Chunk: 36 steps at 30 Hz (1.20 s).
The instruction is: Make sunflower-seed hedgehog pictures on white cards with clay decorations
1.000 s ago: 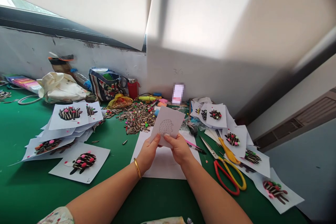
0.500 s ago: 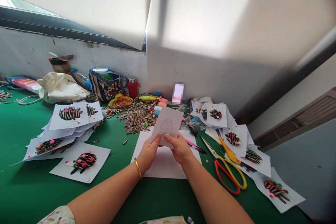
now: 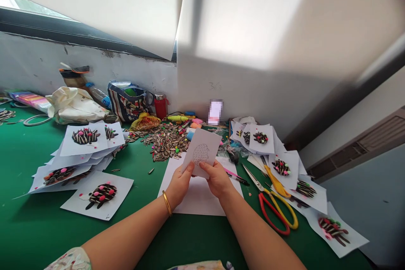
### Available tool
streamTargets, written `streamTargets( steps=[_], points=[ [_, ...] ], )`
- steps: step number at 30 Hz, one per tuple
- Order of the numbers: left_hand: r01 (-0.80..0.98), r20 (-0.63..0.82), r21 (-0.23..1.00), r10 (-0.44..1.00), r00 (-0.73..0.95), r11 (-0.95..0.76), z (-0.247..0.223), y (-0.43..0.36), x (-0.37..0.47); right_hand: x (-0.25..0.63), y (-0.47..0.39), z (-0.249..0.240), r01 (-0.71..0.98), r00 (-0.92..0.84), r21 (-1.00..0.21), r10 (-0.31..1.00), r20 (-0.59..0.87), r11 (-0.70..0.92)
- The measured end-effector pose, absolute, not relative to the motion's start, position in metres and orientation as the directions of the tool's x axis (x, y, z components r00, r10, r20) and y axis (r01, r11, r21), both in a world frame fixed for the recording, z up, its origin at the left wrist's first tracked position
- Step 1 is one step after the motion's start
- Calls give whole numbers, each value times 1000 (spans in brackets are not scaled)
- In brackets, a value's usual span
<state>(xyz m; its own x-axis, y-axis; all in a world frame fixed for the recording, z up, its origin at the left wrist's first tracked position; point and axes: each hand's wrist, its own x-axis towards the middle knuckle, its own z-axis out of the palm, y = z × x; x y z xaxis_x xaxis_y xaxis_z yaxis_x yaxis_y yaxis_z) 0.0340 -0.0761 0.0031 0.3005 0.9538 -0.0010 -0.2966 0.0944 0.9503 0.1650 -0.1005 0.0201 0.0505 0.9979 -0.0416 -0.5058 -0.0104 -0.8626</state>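
A small white card [image 3: 207,140] with a line drawing of a rounded, scaly shape is held upright, tilted a little. My left hand [image 3: 181,182] grips its lower left corner, thumb on the front. At the lower right edge my right hand [image 3: 217,177] pinches it too, its thumb over the bottom of the drawing. Beneath both hands a larger white sheet [image 3: 201,202] lies flat on the green table [image 3: 139,223]. Pens [image 3: 236,176] rest on the sheet's right side. Behind the card spreads a heap of striped seeds [image 3: 167,141].
Stacked cards with seed figures [image 3: 84,152] lie at left, and more cards [image 3: 284,181] at right. Scissors [image 3: 268,198] with red and yellow handles lie right of the sheet. Bags [image 3: 76,107] and a red bottle [image 3: 160,107] stand along the wall.
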Motion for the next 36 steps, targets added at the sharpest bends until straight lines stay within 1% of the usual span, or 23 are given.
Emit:
streamTargets(
  steps=[3, 6, 9, 14, 18, 23, 29, 33, 34, 36],
  points=[
    [-299, -5, 949, 955, 297, 98, 0, -75, 34, 166, -100, 19, -494, 44, -870, 998, -33, -7],
    [-359, -9, 927, 962, 271, 110, -3, -72, 33, 168, -100, 20, -488, 34, -873, 999, -34, -13],
    [-407, -20, 905, 970, 243, 121, -2, -70, 33, 169, -100, 21, -478, 65, -878, 997, -44, -8],
    [-390, -24, 914, 973, 228, 114, -4, -71, 34, 166, -99, 21, -417, 38, -909, 999, -27, -9],
    [-382, -9, 918, 968, 249, 107, -6, -70, 33, 165, -97, 19, -385, 81, -923, 997, -10, 22],
    [-373, 0, 917, 939, 344, 137, -2, -69, 32, 166, -97, 17, -365, 50, -931, 999, 11, 28],
    [-495, -14, 850, 947, 321, 180, -2, -73, 34, 163, -98, 18, -373, 39, -927, 999, 17, 31],
    [-577, -31, 791, 955, 296, 205, 5, -70, 32, 169, -96, 18, -345, 52, -938, 998, 20, 37],
    [-600, -40, 769, 954, 299, 220, 9, -68, 30, 172, -96, 18, -331, 59, -943, 998, 16, 35],
    [-620, -44, 736, 934, 355, 270, 18, -62, 25, 180, -95, 19, -295, 65, -955, 998, 1, 21]
  ],
)
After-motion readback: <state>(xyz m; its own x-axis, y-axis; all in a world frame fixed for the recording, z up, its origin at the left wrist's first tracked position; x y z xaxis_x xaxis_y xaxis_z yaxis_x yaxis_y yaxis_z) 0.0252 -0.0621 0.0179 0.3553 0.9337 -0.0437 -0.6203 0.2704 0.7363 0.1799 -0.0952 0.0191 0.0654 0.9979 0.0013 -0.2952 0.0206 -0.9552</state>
